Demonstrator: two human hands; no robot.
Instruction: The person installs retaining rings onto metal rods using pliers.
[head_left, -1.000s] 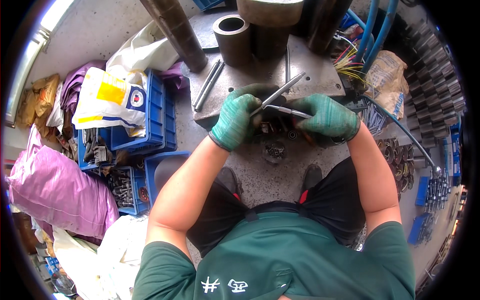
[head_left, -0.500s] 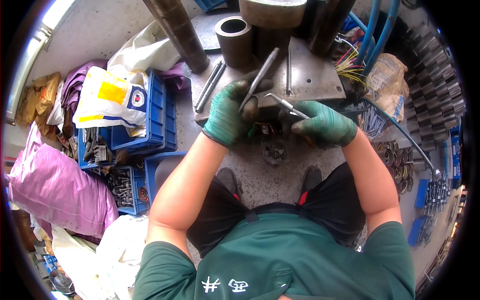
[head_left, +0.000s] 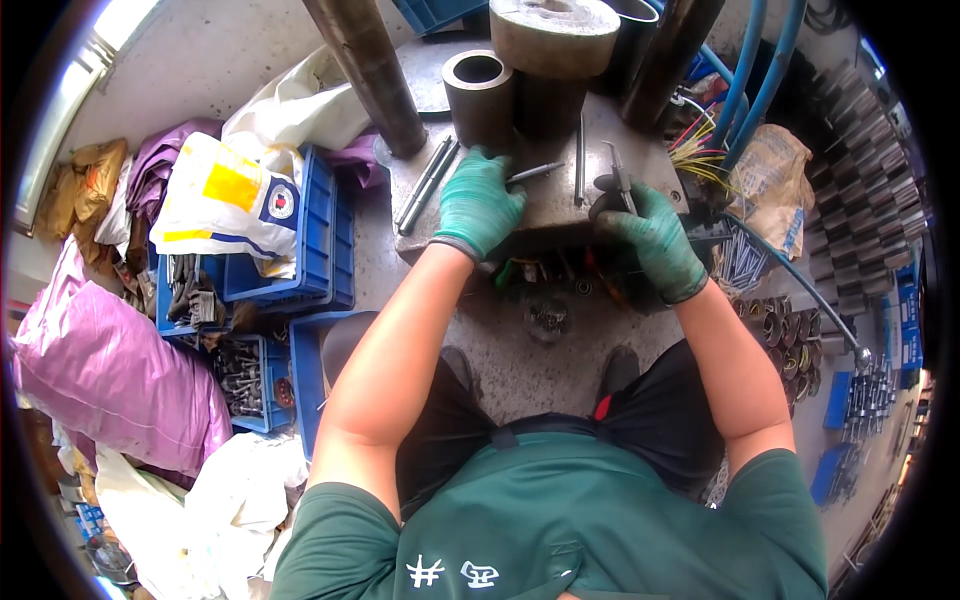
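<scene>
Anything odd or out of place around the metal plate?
The yellow wires splay loosely right of the metal plate, near the blue hoses: untidy rather than bundled. No clear spill or damage.

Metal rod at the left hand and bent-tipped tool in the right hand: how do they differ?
The metal rod shows a straight end; the bent-tipped tool ends in a small hook. The metal rod points mostly rightward; the bent-tipped tool points mainly up the picture. Both are slim and grey.

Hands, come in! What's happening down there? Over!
Left hand at a rod, grip hidden. Right hand holds a hooked tool. Hollow cylinder just beyond left hand.
</scene>
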